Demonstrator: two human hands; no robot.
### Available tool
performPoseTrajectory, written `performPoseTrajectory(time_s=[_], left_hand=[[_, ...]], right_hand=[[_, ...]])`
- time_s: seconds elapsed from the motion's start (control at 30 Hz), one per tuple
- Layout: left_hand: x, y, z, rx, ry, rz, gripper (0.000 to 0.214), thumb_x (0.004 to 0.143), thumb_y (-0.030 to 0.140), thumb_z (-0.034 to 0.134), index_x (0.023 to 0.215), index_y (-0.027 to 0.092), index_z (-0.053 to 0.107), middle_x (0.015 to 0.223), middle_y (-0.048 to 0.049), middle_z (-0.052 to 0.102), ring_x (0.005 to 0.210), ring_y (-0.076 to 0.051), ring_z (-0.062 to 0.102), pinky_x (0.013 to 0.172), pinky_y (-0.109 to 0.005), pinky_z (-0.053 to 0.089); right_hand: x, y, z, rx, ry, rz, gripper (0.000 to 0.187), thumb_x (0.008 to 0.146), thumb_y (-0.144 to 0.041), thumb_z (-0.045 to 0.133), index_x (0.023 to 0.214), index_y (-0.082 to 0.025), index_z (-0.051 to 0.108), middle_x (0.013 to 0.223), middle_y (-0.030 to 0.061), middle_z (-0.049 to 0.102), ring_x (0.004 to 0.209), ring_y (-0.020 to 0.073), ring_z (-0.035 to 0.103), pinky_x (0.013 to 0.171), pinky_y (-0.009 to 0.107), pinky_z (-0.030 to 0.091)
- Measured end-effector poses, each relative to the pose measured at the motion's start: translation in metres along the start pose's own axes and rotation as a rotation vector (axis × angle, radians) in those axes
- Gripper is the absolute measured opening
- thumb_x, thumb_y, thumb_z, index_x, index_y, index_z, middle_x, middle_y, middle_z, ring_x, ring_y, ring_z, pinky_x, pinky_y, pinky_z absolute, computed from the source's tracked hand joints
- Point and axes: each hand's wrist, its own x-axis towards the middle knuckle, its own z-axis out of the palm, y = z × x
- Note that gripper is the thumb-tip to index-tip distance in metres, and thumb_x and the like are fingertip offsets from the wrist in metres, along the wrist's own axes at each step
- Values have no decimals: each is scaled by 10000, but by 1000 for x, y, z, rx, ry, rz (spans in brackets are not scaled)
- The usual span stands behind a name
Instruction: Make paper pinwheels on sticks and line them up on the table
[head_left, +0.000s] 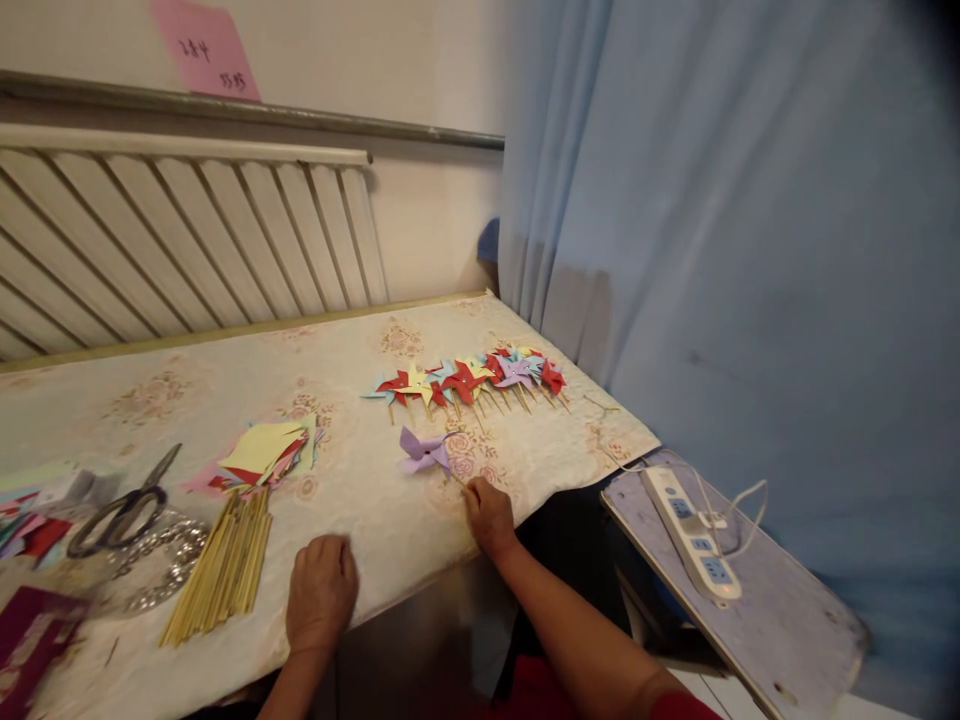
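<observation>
My right hand (489,512) is closed round the thin stick of a purple paper pinwheel (424,452) at the table's front edge. The pinwheel's blades point away from me, low over the cloth. My left hand (322,590) rests as a loose fist near the front edge, with nothing showing in it. Left of that hand lies a bundle of thin wooden sticks (225,565). Its far end meets a stack of coloured paper pieces (266,450). Beyond the purple pinwheel, several finished pinwheels (465,380) in red, yellow, blue and purple lie in a row.
Black-handled scissors (124,512) lie at the left beside a clear bag of small shiny pieces (161,560). A dark purple packet (34,640) lies at the near left. At the right, a power strip (691,535) with cables sits on a lower board, next to a blue curtain (712,250).
</observation>
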Motion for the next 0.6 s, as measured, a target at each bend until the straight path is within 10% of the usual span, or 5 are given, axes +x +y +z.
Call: performPoseTrajectory(time_s=[0.6], left_hand=[[3,1,-3,-25,-6,0,209,915,253,392,878,163,576,863,-102,587,894,-262,523,840,-395,401]], right_hand=[[1,1,1,22,-22,1,137,915,-252,512,830,-218,613,777,16,687,719,155,614,660,242,344]])
